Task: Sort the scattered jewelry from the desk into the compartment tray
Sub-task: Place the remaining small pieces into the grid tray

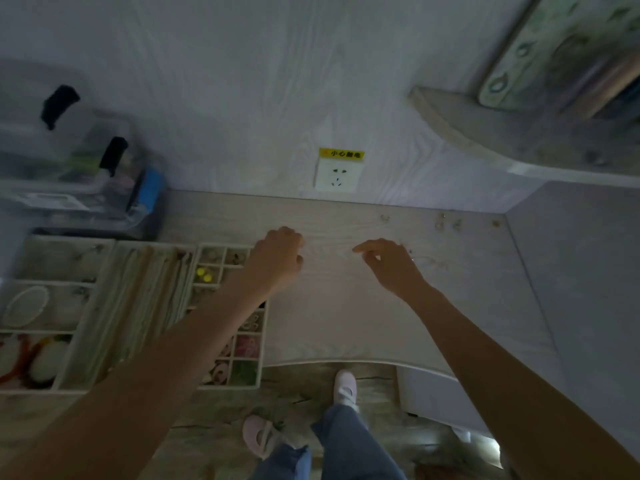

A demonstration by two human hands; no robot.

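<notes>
Head view: two hands, left hand (pixel 277 258) curled, contents untellable, right hand (pixel 388 263) loosely spread; four small jewelry pieces (pixel 441 225) lie beyond its fingertips.

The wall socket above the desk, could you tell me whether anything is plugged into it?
Nothing is plugged in: the socket shows its bare holes, with no plug or cable.
</notes>
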